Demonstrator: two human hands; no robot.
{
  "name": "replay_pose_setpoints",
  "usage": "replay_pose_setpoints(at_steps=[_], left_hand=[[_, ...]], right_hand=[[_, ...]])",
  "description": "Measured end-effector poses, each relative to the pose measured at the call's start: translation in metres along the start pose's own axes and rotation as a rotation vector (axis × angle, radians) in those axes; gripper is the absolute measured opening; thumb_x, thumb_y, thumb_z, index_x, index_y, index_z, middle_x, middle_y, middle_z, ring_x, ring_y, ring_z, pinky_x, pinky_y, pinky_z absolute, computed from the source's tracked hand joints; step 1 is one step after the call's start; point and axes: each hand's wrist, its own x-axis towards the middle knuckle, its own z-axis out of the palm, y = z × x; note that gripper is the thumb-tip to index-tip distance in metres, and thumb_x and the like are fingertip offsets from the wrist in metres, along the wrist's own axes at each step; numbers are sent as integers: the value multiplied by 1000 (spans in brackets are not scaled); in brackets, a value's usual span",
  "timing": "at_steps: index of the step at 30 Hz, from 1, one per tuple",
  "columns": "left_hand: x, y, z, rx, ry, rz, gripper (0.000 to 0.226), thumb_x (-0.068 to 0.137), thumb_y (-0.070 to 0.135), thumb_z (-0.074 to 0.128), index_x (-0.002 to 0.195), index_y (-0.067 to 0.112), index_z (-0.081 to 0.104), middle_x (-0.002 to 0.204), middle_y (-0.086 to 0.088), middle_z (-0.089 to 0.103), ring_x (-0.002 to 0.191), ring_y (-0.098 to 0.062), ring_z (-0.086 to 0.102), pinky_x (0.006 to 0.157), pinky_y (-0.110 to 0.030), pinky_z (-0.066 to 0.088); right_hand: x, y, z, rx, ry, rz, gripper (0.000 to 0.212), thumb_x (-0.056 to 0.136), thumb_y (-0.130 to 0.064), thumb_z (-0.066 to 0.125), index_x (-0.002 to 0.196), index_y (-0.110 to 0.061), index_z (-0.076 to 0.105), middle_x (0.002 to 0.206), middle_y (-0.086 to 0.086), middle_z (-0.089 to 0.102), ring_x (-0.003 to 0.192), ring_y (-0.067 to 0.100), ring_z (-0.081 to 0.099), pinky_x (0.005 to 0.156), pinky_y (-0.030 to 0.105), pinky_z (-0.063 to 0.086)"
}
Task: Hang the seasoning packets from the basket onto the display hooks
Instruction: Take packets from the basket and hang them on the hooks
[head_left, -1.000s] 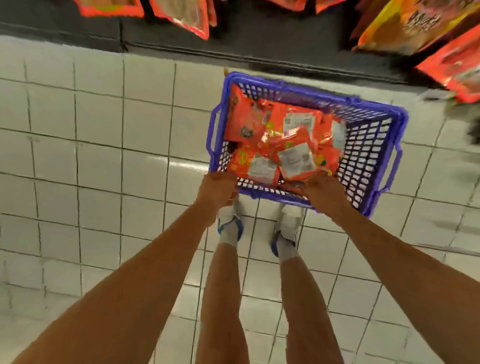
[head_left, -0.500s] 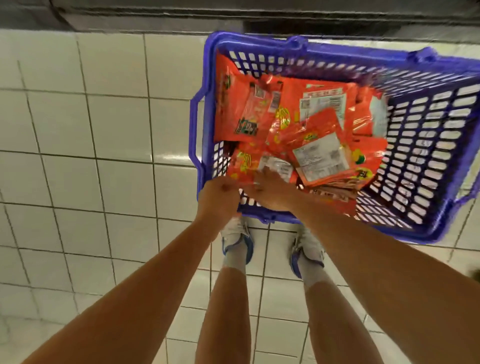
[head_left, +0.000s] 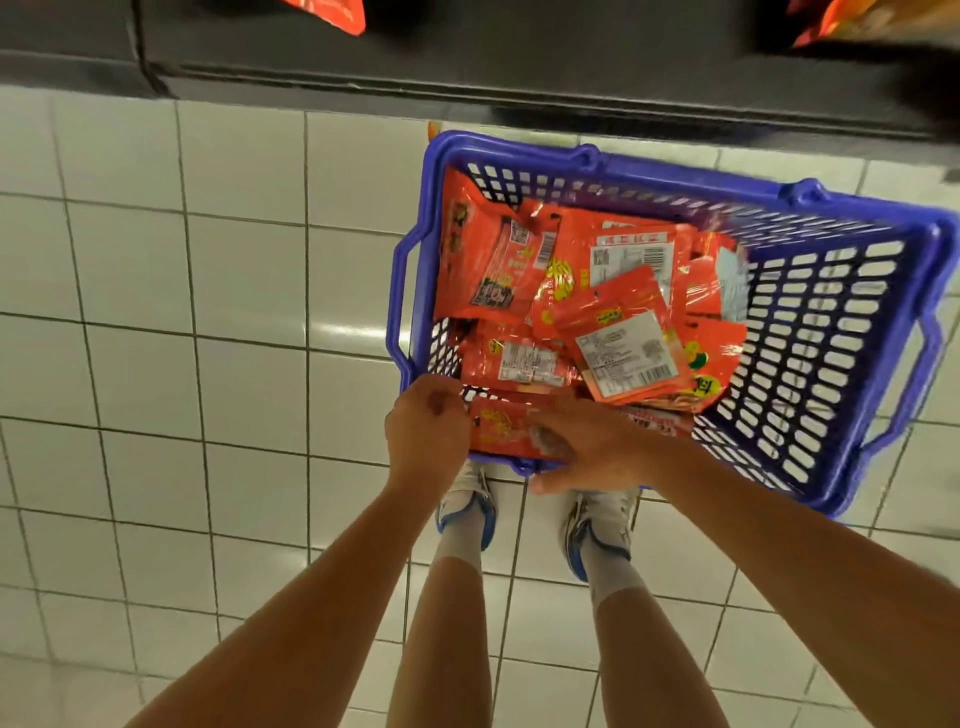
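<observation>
Both hands are down at the near rim of the basket, which sits on the tiled floor below the dark shelf base. The left hand is curled into a fist at the rim's near-left corner; it seems to pinch the left end of a packet, though blur hides the fingertips. The right hand lies over that packet's right end with its fingers bent round it and its thumb hanging below the rim, so the packet is held between the two hands, probably to lift it flat and find its hang hole. Beyond the fingers, the rest of the packets lie in a loose heap filling the left part of the basket. A hung packet shows at the top edge, far above the hands; the hooks themselves are out of view.
</observation>
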Motion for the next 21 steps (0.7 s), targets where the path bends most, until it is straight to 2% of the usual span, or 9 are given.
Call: replay_pose_setpoints(at_steps=[2, 5, 8, 11, 13, 15, 18, 19, 21], left_hand=[[-3, 1, -2, -17, -12, 7, 18, 97, 10, 52, 92, 21, 65, 85, 8, 68, 78, -10, 66, 59, -20, 47], [-8, 1, -5, -66, -18, -12, 19, 95, 8, 51, 104, 17, 65, 93, 1, 70, 86, -16, 69, 63, -24, 52], [-11, 6, -5, -220, -136, -46, 30, 91, 2, 54, 113, 21, 63, 102, -3, 73, 97, -23, 72, 80, -42, 60], [-12, 17, -1, -345, -307, -104, 34, 83, 13, 68, 115, 20, 63, 121, -4, 72, 110, -23, 68, 94, -43, 54], [-13, 21, 1, -487, -284, -139, 30, 85, 12, 71, 113, 19, 68, 111, -4, 76, 104, -28, 73, 92, -49, 58], [-13, 21, -1, -538, -195, -116, 25, 92, 6, 66, 113, 18, 69, 105, -6, 77, 97, -31, 75, 89, -56, 59], [-11, 13, -7, -487, -112, -11, 29, 94, 0, 59, 113, 20, 68, 104, -4, 77, 98, -28, 75, 87, -57, 59], [-9, 7, -10, -453, -83, 29, 30, 95, -1, 59, 112, 21, 67, 102, -1, 77, 96, -24, 75, 85, -54, 60], [-5, -10, -17, -406, -20, 83, 28, 97, 3, 60, 113, 25, 65, 101, 5, 77, 92, -15, 75, 78, -45, 63]], right_hand=[[-10, 3, 6, -14, 13, 1, 56, 86, -44, 72, 138, -33, 53, 127, -17, 55, 118, 5, 53, 95, 19, 45], [-21, 2, -1, 141, 370, 79, 19, 98, -16, 60, 102, -32, 71, 84, -15, 63, 78, 8, 61, 69, 29, 47], [-27, -10, -20, 343, 627, 158, 20, 100, -15, 59, 82, -22, 63, 70, 3, 64, 66, 21, 59, 59, 36, 44], [-29, -34, -41, 849, 623, 137, 19, 99, -17, 64, 86, -28, 71, 73, -2, 75, 62, 24, 72, 50, 31, 55], [-25, -45, -49, 936, 547, 124, 23, 98, -31, 64, 84, -46, 75, 79, -13, 76, 70, 14, 74, 70, 39, 56], [-13, -48, -54, 862, 608, 136, 28, 100, -45, 58, 81, -62, 70, 77, -33, 70, 74, -11, 68, 81, 32, 48], [23, -43, -61, 632, 895, 138, 18, 100, -29, 56, 111, -30, 70, 109, -4, 74, 102, 16, 69, 92, 46, 54], [39, -39, -63, 442, 911, 115, 36, 94, -24, 60, 129, -24, 61, 128, 6, 66, 118, 26, 62, 102, 46, 50], [77, -35, -64, 5, 759, 79, 92, 83, -25, 72, 159, -23, 20, 165, 13, 22, 152, 35, 23, 116, 48, 32]])
